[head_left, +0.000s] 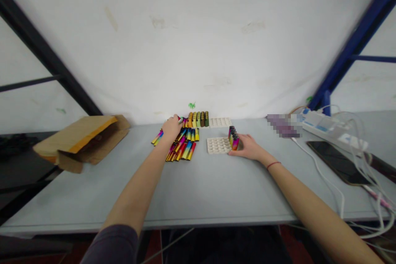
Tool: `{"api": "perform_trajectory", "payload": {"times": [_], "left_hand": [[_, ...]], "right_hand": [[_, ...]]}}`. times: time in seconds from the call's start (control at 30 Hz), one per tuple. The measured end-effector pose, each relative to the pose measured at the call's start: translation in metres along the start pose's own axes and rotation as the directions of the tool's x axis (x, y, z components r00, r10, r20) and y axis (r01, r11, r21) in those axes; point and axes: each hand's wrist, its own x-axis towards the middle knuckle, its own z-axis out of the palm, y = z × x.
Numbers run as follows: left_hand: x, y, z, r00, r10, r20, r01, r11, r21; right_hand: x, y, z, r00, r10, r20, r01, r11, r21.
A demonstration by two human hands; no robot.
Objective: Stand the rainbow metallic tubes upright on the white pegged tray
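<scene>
My left hand [170, 128] reaches over a pile of shiny rainbow-coloured tubes [181, 148], slim like lighter cases, lying on their sides. Its fingers are closed round a small shiny tube, mostly hidden by the hand. With thumb and fingers bent round its right end, my right hand [247, 147] holds a pale moulded tray [218, 146] with rows of round holes. Several tubes with dark tops [234, 138] stand upright in the tray's right end, beside my right fingers. The holes to their left hold nothing.
Behind the pile, upright yellow, green and dark tubes [198, 119] stand in rows beside another pale tray [221, 122] against the wall. An opened cardboard box [86, 138] lies left. On the right are a phone [338, 161], a power strip [334, 130] and loose white cables [324, 173].
</scene>
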Motion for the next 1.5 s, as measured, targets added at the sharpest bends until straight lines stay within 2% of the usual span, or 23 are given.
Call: {"api": "perform_trajectory", "payload": {"times": [0.13,0.37,0.5,0.8,0.87,0.93,0.97,1.03,1.1,1.17,1.2,1.3,1.4,1.5], "left_hand": [[0.013,0.009,0.004,1.0,0.025,0.008,-0.024,0.999,-0.024],[0.021,0.007,0.009,0.994,0.035,-0.102,-0.034,0.999,0.011],[0.02,0.003,0.018,0.997,0.053,-0.056,-0.054,0.999,-0.006],[0.022,0.005,0.035,0.997,-0.046,-0.068,0.034,0.985,-0.17],[0.021,0.005,0.032,0.99,-0.055,-0.132,0.027,0.979,-0.203],[0.016,0.01,0.026,0.961,-0.031,-0.273,-0.039,0.968,-0.249],[0.012,0.015,0.022,0.938,0.007,-0.347,-0.109,0.955,-0.275],[0.001,0.03,0.014,0.89,0.168,-0.423,-0.325,0.886,-0.331],[-0.014,0.053,0.009,0.828,0.44,-0.347,-0.556,0.728,-0.402],[-0.031,0.078,0.01,0.724,0.648,-0.236,-0.664,0.56,-0.496],[-0.039,0.091,0.014,0.689,0.697,-0.196,-0.669,0.509,-0.542],[-0.06,0.124,0.03,0.65,0.755,-0.087,-0.591,0.43,-0.682],[-0.071,0.141,0.044,0.711,0.703,0.02,-0.462,0.488,-0.741],[-0.074,0.145,0.047,0.752,0.659,-0.008,-0.427,0.477,-0.768]], "right_hand": [[0.0,0.0,0.001,1.0,0.006,0.014,-0.006,1.0,-0.001],[0.0,-0.001,-0.001,1.0,0.014,0.022,-0.014,1.0,-0.008],[0.001,-0.001,-0.002,1.0,-0.004,0.025,0.004,1.0,-0.003],[0.001,-0.001,-0.001,0.999,0.002,0.033,-0.002,1.0,-0.006],[0.001,-0.002,-0.002,1.0,0.004,0.031,-0.004,1.0,-0.004],[0.001,-0.002,-0.002,0.999,0.003,0.033,-0.003,1.0,-0.001],[0.001,-0.003,-0.002,0.999,0.003,0.034,-0.003,1.0,0.0],[0.001,-0.003,-0.001,1.0,0.008,0.029,-0.008,1.0,0.003],[0.0,-0.002,0.0,1.0,0.019,0.004,-0.019,1.0,0.006],[0.0,-0.001,0.003,0.999,0.027,-0.026,-0.027,1.0,0.014],[0.0,-0.001,0.004,0.999,0.03,-0.036,-0.029,0.999,0.022],[0.0,0.0,0.006,0.998,0.041,-0.04,-0.039,0.998,0.056],[0.001,-0.001,0.007,0.997,0.062,-0.042,-0.058,0.994,0.089],[0.002,-0.004,0.006,0.995,0.094,-0.035,-0.09,0.99,0.111]]}}
